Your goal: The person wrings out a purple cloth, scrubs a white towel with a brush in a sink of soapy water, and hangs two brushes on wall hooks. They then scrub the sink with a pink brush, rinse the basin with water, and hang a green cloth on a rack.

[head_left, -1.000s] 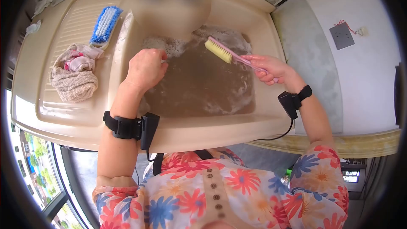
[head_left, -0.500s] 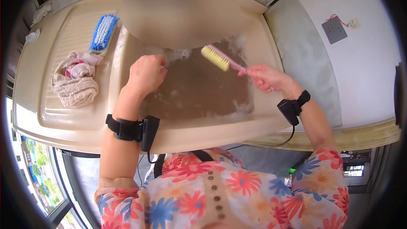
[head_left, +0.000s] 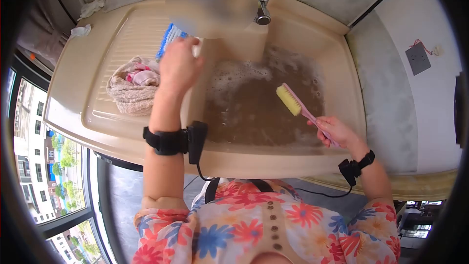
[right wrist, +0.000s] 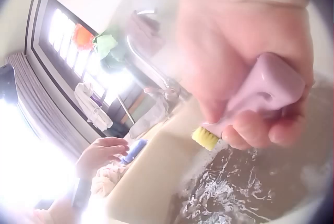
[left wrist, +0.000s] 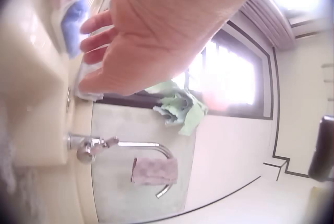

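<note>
Your left hand hovers with loosely extended fingers right over the blue-bristled plastic scrub brush on the draining board, its long axis running away from you, while your right hand grips the pink-handled yellow-bristled brush over the murky water.

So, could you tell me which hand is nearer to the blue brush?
The left hand is at the blue brush on the drainboard. The right hand is across the basin, holding the pink brush.

Beige sink unit w/ murky water, tap at back; window left, bright daylight, white wall right.
</note>
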The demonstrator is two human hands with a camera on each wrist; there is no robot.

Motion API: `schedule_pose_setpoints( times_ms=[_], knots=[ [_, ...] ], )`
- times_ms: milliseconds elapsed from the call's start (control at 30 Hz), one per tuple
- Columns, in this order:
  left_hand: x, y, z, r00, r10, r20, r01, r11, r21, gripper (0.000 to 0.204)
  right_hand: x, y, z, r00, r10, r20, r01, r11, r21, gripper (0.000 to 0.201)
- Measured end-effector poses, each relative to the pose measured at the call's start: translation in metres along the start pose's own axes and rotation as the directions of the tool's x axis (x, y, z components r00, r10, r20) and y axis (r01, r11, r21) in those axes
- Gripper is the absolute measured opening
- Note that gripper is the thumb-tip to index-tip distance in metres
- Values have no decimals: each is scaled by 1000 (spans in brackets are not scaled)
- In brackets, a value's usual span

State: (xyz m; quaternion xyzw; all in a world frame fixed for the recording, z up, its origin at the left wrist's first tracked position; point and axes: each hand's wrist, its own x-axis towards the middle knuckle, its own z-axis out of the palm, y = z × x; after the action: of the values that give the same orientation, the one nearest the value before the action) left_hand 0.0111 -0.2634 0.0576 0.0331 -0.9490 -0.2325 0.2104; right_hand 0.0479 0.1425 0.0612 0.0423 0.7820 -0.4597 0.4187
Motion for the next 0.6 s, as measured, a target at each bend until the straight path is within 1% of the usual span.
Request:
schedule_pose_setpoints(
  times_ms=[33, 67, 100, 133, 167, 200, 233, 267, 300, 333, 367, 400, 433, 467, 500, 533, 567, 600],
  knots=[
    [9, -14, -5, 994, 5, -112, 7, 994, 105, 42, -2, 6, 0, 1000, -12, 8, 12, 1000, 7, 35],
    [16, -29, -6, 993, 15, -114, -2, 993, 119, 42, -5, 11, 0, 1000, -21, -10, 22, 999, 44, 33],
    [21, -45, -1, 992, -64, -109, 85, 975, 206, 48, -6, 15, 0, 999, -28, -31, 30, 996, 81, 31],
    [25, -49, 0, 983, -144, -112, 170, 942, 288, 55, -8, 15, -1, 999, -38, -30, 41, 995, 91, 31],
    [29, -51, 2, 984, -133, -114, 162, 942, 295, 55, -13, 13, -1, 996, -11, -84, 19, 995, 96, 29],
    [32, -48, 3, 957, -290, 11, 274, 915, 296, 51, -20, 9, -2, 990, 20, -139, -6, 995, 101, 26],
    [34, -46, 3, 888, -440, 132, 384, 869, 311, 47, -29, 4, -6, 990, 17, -140, -2, 995, 104, 26],
    [38, -45, 3, 889, -438, 132, 382, 870, 311, 47, -38, -2, -11, 982, -76, -171, 108, 977, 185, 24],
    [41, -44, 4, 859, -485, 165, 433, 859, 272, 47, -43, -5, -15, 964, -164, -210, 217, 941, 260, 23],
    [43, -44, 5, 825, -528, 200, 484, 844, 233, 46, -43, -5, -17, 963, -164, -212, 217, 941, 260, 23],
    [43, -52, 9, 826, -526, 201, 482, 845, 231, 46, -42, -6, -19, 947, -199, -253, 250, 949, 192, 22],
    [44, -66, 17, 882, -451, 134, 422, 885, 197, 56, -42, -6, -20, 926, -237, -294, 282, 952, 122, 22],
    [46, -67, 16, 927, -371, 65, 356, 919, 167, 66, -38, 3, -24, 923, -238, -302, 285, 951, 122, 22],
    [46, -68, 16, 929, -365, 65, 351, 922, 162, 66, -31, 17, -30, 925, -223, -307, 235, 972, 2, 20],
    [42, -57, 5, 931, -357, 81, 363, 928, -82, 60, -28, 24, -32, 927, -208, -313, 179, 977, -120, 18],
    [37, -50, 0, 933, -347, 95, 358, 876, -322, 54, -30, 24, -29, 925, -209, -318, 179, 976, -123, 18],
    [33, -46, 2, 934, -346, 94, 357, 876, -325, 54, -31, 24, -23, 904, -236, -357, 246, 969, -16, 15],
    [29, -41, 4, 944, -301, 134, 323, 765, -558, 57, -31, 21, -17, 881, -254, -399, 314, 945, 91, 13]
  ],
)
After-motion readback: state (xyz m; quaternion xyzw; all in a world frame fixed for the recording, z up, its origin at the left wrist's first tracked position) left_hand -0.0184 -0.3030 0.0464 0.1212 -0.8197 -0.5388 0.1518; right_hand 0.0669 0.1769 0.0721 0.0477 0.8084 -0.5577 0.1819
